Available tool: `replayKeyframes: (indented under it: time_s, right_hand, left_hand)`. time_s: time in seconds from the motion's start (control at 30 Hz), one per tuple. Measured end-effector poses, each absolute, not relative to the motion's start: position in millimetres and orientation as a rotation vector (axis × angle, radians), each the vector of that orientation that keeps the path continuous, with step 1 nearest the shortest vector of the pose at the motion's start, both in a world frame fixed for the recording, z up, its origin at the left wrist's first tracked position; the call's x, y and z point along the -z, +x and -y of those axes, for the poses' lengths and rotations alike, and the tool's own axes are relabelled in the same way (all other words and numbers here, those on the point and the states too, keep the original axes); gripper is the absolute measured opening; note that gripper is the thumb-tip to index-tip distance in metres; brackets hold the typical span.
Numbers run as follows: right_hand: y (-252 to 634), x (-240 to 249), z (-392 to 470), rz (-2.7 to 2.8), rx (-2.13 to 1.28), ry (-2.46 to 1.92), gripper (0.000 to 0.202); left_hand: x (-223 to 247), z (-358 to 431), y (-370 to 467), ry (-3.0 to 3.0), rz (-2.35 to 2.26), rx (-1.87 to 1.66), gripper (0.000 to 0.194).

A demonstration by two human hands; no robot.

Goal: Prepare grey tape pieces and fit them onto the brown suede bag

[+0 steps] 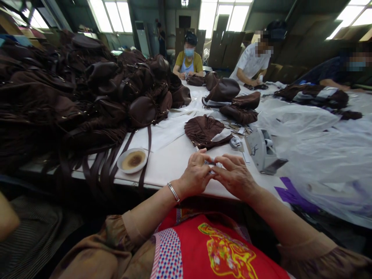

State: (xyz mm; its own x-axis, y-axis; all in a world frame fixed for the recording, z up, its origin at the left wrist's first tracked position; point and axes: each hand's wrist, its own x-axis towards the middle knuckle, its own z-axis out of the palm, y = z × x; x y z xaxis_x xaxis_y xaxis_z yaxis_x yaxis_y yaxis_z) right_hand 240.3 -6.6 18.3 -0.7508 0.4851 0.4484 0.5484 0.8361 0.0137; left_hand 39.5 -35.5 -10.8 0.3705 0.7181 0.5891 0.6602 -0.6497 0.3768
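Near the table's front edge, my left hand (197, 172) and my right hand (236, 173) meet fingertip to fingertip. Both pinch a small greyish-white piece (211, 164) between them, mostly covered by the fingers; its kind cannot be made out. Just beyond the hands lies a gathered dark brown bag (202, 130) with a white patch of material (221, 135) on its right side. A small roll (236, 143) rests to the right of that bag.
Dark brown bags (142, 110) are heaped at the left, straps hanging over the edge. A white dish (132, 160) holds brownish liquid. On the right are a grey metal dispenser (261, 153), clear plastic sheeting (328, 162) and purple material (295, 195). Several people work across the table.
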Motion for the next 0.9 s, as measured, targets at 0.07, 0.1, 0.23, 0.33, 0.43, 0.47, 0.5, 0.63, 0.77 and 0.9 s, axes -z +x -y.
replayKeyframes:
  time_s: [0.07,0.1,0.23,0.33,0.43,0.47,0.5,0.63,0.77,0.9]
  right_hand:
    - [237,-19,2,2.673,0.145,-0.766,0.021]
    - [234,-18,0,2.718,0.107,-0.771,0.020]
    - [223,-12,-10,2.824,-0.118,-0.872,0.022]
    - [220,-9,-16,2.849,-0.261,-0.943,0.035]
    - [226,-15,-22,2.769,-0.349,-0.904,0.045]
    - [230,-17,-24,2.672,-0.370,-0.895,0.050]
    - [233,-19,-26,2.538,-0.386,-0.905,0.054]
    - [232,-12,-24,1.967,-0.689,-1.132,0.041]
    - [198,2,-8,1.564,-1.403,-1.127,0.045]
    - [161,-1,1,1.155,-1.704,-0.991,0.047]
  left_hand:
    - [10,39,39,2.585,-1.286,-1.121,0.018]
    - [9,40,39,2.622,-1.280,-1.100,0.017]
    - [7,43,41,2.810,-1.194,-0.976,0.014]
    - [8,42,40,2.816,-1.190,-0.940,0.015]
    - [7,38,34,2.607,-1.278,-1.055,0.016]
    - [6,35,30,2.496,-1.310,-1.122,0.016]
    - [5,33,27,2.366,-1.343,-1.192,0.017]
    - [-3,25,15,1.795,-1.467,-1.319,0.025]
    - [-7,24,14,1.490,-1.511,-1.361,0.027]
    - [-6,29,19,1.401,-1.475,-1.397,0.027]
